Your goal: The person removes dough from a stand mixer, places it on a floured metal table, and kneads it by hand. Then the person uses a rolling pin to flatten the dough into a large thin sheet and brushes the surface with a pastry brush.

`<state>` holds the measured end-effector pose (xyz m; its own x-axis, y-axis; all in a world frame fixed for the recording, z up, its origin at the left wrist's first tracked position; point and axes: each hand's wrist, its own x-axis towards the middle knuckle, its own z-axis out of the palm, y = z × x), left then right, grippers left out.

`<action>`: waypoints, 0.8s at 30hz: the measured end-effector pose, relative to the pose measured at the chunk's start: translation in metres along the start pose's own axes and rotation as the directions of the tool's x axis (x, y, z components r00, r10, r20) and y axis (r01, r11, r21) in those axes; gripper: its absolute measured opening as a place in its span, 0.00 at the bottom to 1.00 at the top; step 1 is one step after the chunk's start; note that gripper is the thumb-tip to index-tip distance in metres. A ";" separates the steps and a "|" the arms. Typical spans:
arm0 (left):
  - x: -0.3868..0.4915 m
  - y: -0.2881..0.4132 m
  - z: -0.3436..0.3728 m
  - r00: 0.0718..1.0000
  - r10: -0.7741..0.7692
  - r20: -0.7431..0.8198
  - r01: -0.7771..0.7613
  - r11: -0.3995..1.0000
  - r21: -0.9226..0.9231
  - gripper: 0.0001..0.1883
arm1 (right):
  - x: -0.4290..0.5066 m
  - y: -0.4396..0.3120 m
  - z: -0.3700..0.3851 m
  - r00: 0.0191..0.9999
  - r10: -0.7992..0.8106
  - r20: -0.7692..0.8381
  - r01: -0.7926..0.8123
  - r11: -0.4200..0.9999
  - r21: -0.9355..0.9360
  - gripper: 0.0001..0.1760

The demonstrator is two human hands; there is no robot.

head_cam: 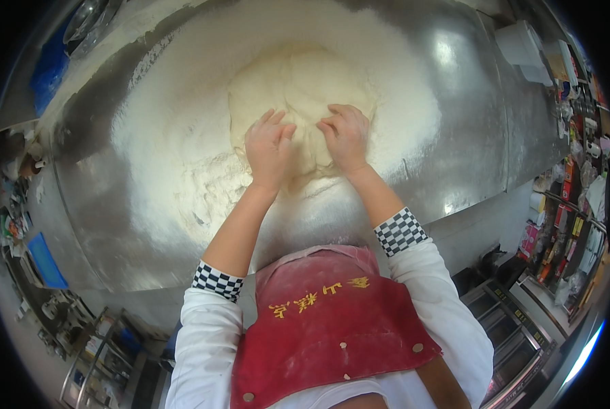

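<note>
A large mass of pale, soft dough lies on a steel worktable under a wide layer of white flour. My left hand is over the near left part of the dough, fingers pointing away and slightly bent. Opposite it, my right hand rests at the near right part with curled fingers and the thumb close to the index finger. A crease runs through the dough between both hands. Whether the fingertips pinch the dough or only press on it cannot be made out.
White plastic containers stand at the table's far right. Crowded shelves line the right side. A blue board lies at the left, and a metal rack is below it. My red apron touches the table's near edge.
</note>
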<state>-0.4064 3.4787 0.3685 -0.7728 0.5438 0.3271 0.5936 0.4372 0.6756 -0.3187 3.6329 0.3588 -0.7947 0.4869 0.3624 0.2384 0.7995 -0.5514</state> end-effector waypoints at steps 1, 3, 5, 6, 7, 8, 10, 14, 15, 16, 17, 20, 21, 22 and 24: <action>-0.006 -0.002 0.003 0.997 0.017 0.073 -0.025 0.994 0.107 0.15 | -0.002 0.001 0.001 1.000 0.002 -0.015 -0.002 1.000 0.005 0.06; -0.020 -0.006 0.005 0.971 0.020 0.237 -0.095 0.946 0.310 0.18 | -0.006 0.002 0.002 1.000 0.016 -0.023 -0.015 1.000 0.013 0.07; -0.033 -0.008 0.000 0.954 -0.051 0.294 -0.058 0.935 0.350 0.21 | -0.003 0.005 0.003 0.999 0.032 -0.017 -0.032 0.999 0.020 0.07; -0.040 -0.009 -0.004 0.918 -0.146 0.370 -0.006 0.925 0.381 0.23 | -0.003 0.006 0.002 1.000 0.024 0.000 -0.024 1.000 0.013 0.07; -0.047 -0.008 -0.009 0.928 -0.112 0.356 -0.030 0.928 0.370 0.24 | -0.003 0.007 0.001 1.000 0.018 0.018 -0.018 1.000 0.006 0.07; -0.053 -0.007 -0.013 0.917 -0.137 0.375 -0.015 0.927 0.374 0.24 | -0.005 0.008 0.000 0.999 -0.007 0.037 0.007 1.000 0.002 0.07; -0.065 -0.004 -0.023 0.897 -0.178 0.403 0.013 0.925 0.379 0.25 | -0.011 0.008 -0.004 0.995 -0.050 0.080 0.057 0.995 -0.082 0.08; -0.107 -0.001 -0.047 0.900 -0.269 0.344 0.128 0.915 0.383 0.26 | -0.038 0.004 -0.018 0.975 -0.052 0.215 0.095 0.976 -0.196 0.14; -0.118 -0.001 -0.050 0.893 -0.323 0.313 0.188 0.900 0.393 0.26 | -0.045 0.003 -0.022 0.975 -0.045 0.219 0.086 0.980 -0.181 0.15; -0.128 -0.002 -0.053 0.917 -0.312 0.247 0.213 0.910 0.355 0.25 | -0.050 0.002 -0.027 0.969 -0.032 0.246 0.075 0.983 -0.166 0.16; -0.137 -0.003 -0.055 0.924 -0.328 0.197 0.254 0.911 0.326 0.25 | -0.054 0.001 -0.032 0.961 -0.020 0.274 0.061 0.988 -0.142 0.17; -0.157 -0.005 -0.058 0.898 -0.432 0.088 0.408 0.890 0.206 0.25 | -0.056 -0.004 -0.039 0.933 0.004 0.359 0.071 0.978 -0.194 0.21; -0.162 -0.004 -0.058 0.869 -0.491 0.066 0.476 0.864 0.164 0.24 | -0.055 -0.006 -0.039 0.936 -0.064 0.345 0.121 0.982 -0.147 0.24; -0.164 -0.002 -0.058 0.828 -0.557 0.068 0.550 0.829 0.097 0.24 | -0.052 -0.009 -0.036 0.937 -0.089 0.339 0.142 0.980 -0.136 0.26; -0.165 0.002 -0.056 0.713 -0.695 0.086 0.699 0.714 -0.023 0.25 | -0.044 -0.014 -0.027 0.923 -0.122 0.365 0.184 0.973 -0.141 0.30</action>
<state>-0.2904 3.3498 0.3534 -0.9448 0.1456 -0.2935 -0.1215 0.6763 0.7266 -0.2716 3.6096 0.3707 -0.9664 0.2233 0.1276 0.1639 0.9170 -0.3636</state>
